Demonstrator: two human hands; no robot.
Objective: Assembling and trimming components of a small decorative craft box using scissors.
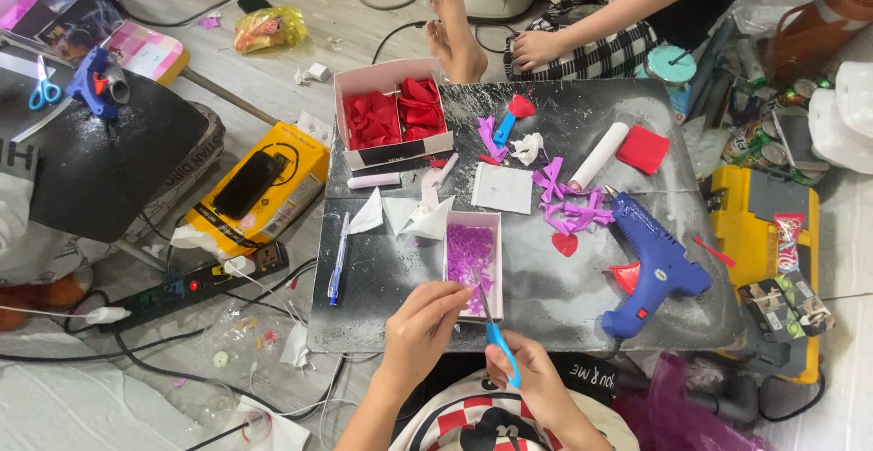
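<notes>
- Our right hand [532, 380] is wrapped around the blue-handled scissors [496, 337], fingers through the loops; the blades point up and away from us, their tips reaching the near end of the small white box [473, 265]. Whether the blades are parted we cannot tell.
- Our left hand [423, 324] has its fingertips pressed together on something small and purple just beside the blade tips; the scrap itself is too small to make out.
- The box holds purple shreds [468, 253] and lies with its long axis running away from us, directly ahead of both hands, with its near end touching the left fingertips. The left hand is the nearer of the two.
- Left of the box lie folded white paper pieces [414, 215] and a blue pen [338, 258].
- Right of the box we see a red heart cutout [565, 244], purple ribbon scraps [573, 205] and a blue glue gun [655, 265].
- Beyond the box, at the board's far edge, an open box of red petals [391, 115].
- Past that, another person's hand [536, 48] rests by their foot.
</notes>
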